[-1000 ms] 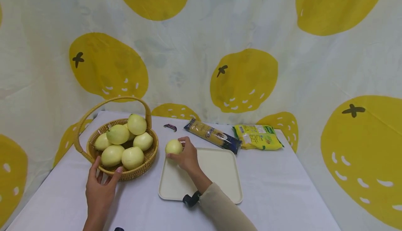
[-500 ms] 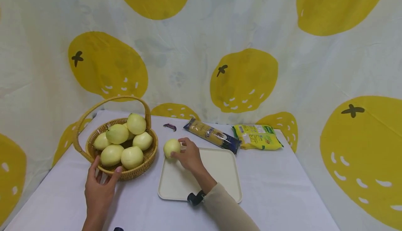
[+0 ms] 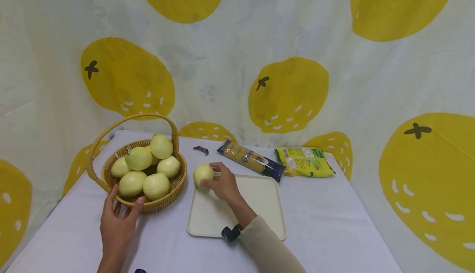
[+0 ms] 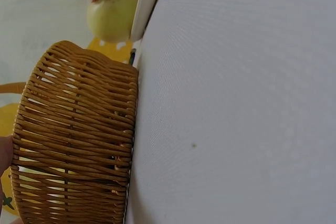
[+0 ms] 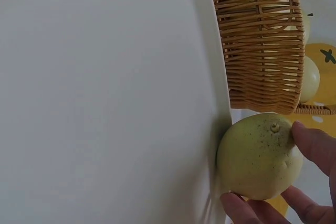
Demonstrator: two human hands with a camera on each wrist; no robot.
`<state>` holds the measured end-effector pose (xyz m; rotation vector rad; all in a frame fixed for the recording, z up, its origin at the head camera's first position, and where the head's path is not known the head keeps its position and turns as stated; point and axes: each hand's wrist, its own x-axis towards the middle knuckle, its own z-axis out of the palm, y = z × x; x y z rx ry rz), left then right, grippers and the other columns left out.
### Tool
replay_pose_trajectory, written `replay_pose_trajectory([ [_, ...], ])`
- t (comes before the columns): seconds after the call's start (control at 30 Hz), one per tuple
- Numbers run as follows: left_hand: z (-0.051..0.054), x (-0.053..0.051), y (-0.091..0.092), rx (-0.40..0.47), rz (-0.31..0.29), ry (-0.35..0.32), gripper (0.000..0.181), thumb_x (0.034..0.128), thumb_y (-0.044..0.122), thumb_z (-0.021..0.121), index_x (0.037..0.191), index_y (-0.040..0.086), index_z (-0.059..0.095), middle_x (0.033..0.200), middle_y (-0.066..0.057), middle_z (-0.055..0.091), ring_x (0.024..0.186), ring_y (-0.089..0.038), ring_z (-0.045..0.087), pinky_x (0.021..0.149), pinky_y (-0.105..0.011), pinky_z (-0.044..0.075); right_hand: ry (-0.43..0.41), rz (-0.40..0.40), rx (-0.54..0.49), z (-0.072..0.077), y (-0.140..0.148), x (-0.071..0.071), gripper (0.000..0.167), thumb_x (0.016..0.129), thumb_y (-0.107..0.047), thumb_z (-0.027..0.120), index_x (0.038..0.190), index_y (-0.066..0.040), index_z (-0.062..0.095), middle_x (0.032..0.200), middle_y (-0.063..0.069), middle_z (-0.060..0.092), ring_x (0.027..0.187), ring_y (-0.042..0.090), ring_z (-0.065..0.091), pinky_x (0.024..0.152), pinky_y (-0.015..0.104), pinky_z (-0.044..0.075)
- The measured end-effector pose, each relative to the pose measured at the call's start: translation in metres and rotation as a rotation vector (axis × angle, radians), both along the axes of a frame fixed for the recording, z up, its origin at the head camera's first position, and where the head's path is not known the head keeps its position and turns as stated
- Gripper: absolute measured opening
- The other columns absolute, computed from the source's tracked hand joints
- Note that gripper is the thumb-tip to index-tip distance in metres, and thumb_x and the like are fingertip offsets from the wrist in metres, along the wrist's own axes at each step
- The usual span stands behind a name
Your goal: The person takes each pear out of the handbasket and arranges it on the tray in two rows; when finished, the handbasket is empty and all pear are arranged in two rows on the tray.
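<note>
In the head view, my right hand point(image 3: 224, 185) holds a round pale-green fruit point(image 3: 203, 175) between thumb and fingers at the back left corner of a cream tray point(image 3: 256, 198). The right wrist view shows this fruit point(image 5: 257, 156) against the tray's edge, thumb on one side and fingers beneath. My left hand point(image 3: 118, 225) grips the near rim of a wicker basket point(image 3: 159, 205), thumb and fingers spread along it. Several similar fruits point(image 3: 156, 187) lie inside the basket. In the left wrist view, a fingertip point(image 4: 5, 153) touches the basket's rim.
Behind the tray lie a pasta packet point(image 3: 250, 159) and, to its right, a yellow-green bag point(image 3: 305, 162). A small purple wrapped item point(image 3: 201, 150) is behind the held fruit. The basket's tall handle point(image 3: 135, 117) arches over its fruits.
My right hand and the fruit have shifted slightly, the fruit a little to the left, and more of it shows past my thumb. My left hand and the basket have hardly moved.
</note>
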<state>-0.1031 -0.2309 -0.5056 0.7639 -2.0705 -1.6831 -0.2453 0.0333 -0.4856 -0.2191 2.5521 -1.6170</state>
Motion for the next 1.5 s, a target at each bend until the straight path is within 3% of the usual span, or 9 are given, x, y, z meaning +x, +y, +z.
replay_pose_trajectory([
  [0.07,-0.0004,-0.0003,-0.0002,0.005,-0.002,0.008,0.095,0.0960,0.041,0.080,0.170,0.037,0.021,0.180,0.010,0.010,0.164,-0.032,0.020,0.129,-0.047,0.040,-0.001,0.011,-0.011,-0.0003,0.0002,-0.0004,0.062,0.086,-0.020,0.091,0.141,-0.014,0.063,0.144,0.015,0.066,0.116,0.029,0.074,0.096,0.040,0.067],
  [0.3,-0.0036,0.0006,-0.0004,0.005,0.002,0.009,0.095,0.0956,0.041,0.081,0.170,0.037,0.022,0.179,0.011,0.012,0.164,-0.032,0.020,0.128,-0.035,0.041,0.002,0.006,-0.013,-0.0005,0.0014,-0.0015,0.063,0.086,-0.024,0.091,0.142,-0.013,0.064,0.144,0.016,0.067,0.124,0.033,0.070,0.105,0.048,0.064],
  [0.5,-0.0025,-0.0001,-0.0008,0.004,0.004,0.007,0.094,0.0961,0.041,0.080,0.170,0.038,0.021,0.179,0.012,0.011,0.165,-0.032,0.019,0.128,-0.037,0.040,-0.015,-0.018,0.001,-0.0023,0.0040,-0.0051,0.064,0.085,-0.029,0.092,0.142,-0.016,0.065,0.144,0.013,0.067,0.127,0.032,0.067,0.107,0.048,0.063],
  [0.93,-0.0012,-0.0006,-0.0001,0.001,0.003,0.002,0.093,0.0967,0.043,0.079,0.169,0.040,0.020,0.179,0.012,0.010,0.165,-0.032,0.018,0.129,-0.042,0.039,0.015,-0.062,0.059,-0.0001,0.0082,-0.0041,0.061,0.084,-0.029,0.092,0.138,-0.018,0.066,0.140,0.012,0.068,0.121,0.029,0.069,0.100,0.045,0.065],
  [1.2,-0.0002,-0.0001,-0.0006,0.004,0.006,-0.003,0.093,0.0968,0.043,0.079,0.169,0.042,0.020,0.180,0.012,0.008,0.165,-0.033,0.017,0.130,-0.045,0.038,0.025,-0.089,0.058,-0.0035,0.0044,-0.0050,0.058,0.084,-0.027,0.093,0.135,-0.017,0.067,0.128,0.011,0.071,0.100,0.021,0.070,0.088,0.036,0.064],
  [1.3,-0.0009,-0.0004,-0.0004,0.015,0.004,0.002,0.093,0.0968,0.042,0.079,0.169,0.041,0.021,0.179,0.012,0.008,0.165,-0.032,0.017,0.130,-0.043,0.038,0.031,-0.081,0.055,-0.0060,0.0020,-0.0053,0.058,0.083,-0.028,0.094,0.134,-0.018,0.067,0.126,0.011,0.072,0.096,0.018,0.070,0.083,0.032,0.063],
  [1.5,-0.0027,-0.0019,-0.0012,0.018,0.004,0.007,0.093,0.0965,0.042,0.079,0.169,0.040,0.022,0.180,0.012,0.008,0.165,-0.032,0.017,0.130,-0.039,0.039,0.047,-0.069,0.045,-0.0074,0.0021,-0.0056,0.060,0.082,-0.029,0.094,0.134,-0.017,0.067,0.127,0.012,0.072,0.096,0.020,0.070,0.084,0.034,0.063],
])
